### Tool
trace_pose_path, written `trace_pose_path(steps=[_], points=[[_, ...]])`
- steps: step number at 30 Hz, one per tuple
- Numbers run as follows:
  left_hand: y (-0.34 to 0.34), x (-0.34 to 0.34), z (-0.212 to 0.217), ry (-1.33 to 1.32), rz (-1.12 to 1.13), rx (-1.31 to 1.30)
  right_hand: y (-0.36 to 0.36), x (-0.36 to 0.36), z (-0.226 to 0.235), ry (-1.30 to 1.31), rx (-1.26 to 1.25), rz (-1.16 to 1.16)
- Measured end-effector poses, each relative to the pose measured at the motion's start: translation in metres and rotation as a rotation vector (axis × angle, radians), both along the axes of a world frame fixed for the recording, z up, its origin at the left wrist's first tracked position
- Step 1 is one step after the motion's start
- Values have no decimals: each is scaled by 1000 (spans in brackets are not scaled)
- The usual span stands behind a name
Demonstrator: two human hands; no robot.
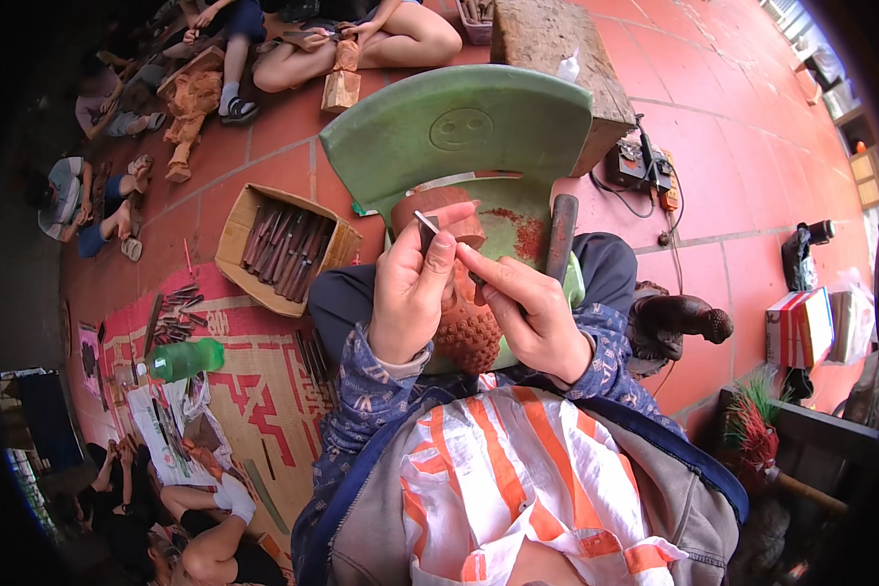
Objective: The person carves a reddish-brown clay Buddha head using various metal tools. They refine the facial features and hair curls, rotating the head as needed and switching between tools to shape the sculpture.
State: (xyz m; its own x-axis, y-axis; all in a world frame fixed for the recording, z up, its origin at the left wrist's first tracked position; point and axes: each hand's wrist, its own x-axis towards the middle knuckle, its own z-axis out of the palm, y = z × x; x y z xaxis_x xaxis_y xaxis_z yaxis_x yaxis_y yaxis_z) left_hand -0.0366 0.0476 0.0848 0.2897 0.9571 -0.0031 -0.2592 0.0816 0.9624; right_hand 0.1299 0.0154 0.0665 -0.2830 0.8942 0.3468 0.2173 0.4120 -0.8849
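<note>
Reddish carved wood rests on the person's lap against a green plastic stool. The left hand is curled around a small metal blade, and the right hand pinches toward it with fingertips closed, both covering much of the carving. A dark mallet handle lies just beside. A cardboard box of chisels sits to the left.

Red tiled floor, patterned mat, cardboard box of chisels, green bottle, wooden block
</note>
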Motion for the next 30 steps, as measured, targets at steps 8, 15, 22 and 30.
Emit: trace_pose_path(steps=[8,15,22,30], points=[[-4,5,-6,195,144,179,-3,-1,2,-33,17,-16],[-7,17,-8,310,399,419,-9,-13,3,36,33,-89],[-7,11,-10,-93,226,137,-2,-24,-19,283,174,-119],[-4,-5,6,-343,146,120,-4,-25,-29,498,-365,100]])
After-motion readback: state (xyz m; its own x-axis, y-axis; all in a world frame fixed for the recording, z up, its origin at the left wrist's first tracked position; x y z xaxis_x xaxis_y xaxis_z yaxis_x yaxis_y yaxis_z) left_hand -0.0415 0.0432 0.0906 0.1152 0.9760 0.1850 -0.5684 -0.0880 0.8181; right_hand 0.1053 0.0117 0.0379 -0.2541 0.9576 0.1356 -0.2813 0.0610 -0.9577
